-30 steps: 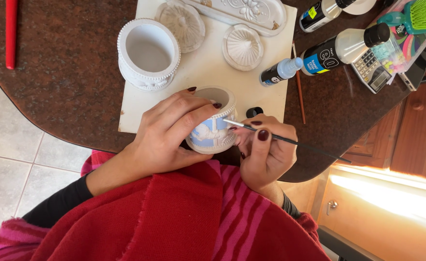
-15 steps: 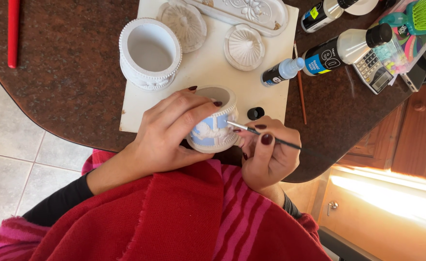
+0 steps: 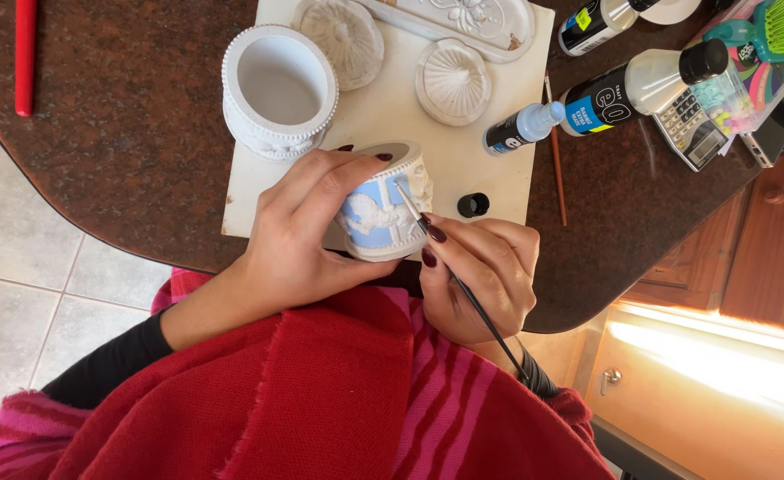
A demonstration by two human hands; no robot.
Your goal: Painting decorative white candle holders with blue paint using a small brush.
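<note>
My left hand (image 3: 307, 233) is wrapped around a small round white pot (image 3: 385, 203) with raised white figures and a light blue painted band, holding it tilted on its side over the near edge of the white board (image 3: 392, 116). My right hand (image 3: 481, 271) pinches a thin dark-handled paintbrush (image 3: 463, 289), whose tip touches the blue part of the pot. Both hands are close to my body, above a red and pink striped garment.
On the board stand a larger white round pot (image 3: 278, 87), two white ribbed lids (image 3: 451, 82) (image 3: 343, 28), an oval tray (image 3: 463, 16) and a black cap (image 3: 473, 205). Paint bottles (image 3: 523, 127) (image 3: 641, 84), a brown brush (image 3: 555, 151), a calculator (image 3: 694, 129) lie right; a red stick (image 3: 24, 55) lies left.
The brush tip has shifted slightly across the pot's blue band, and my right hand has moved a little with it. My left hand keeps the same grip.
</note>
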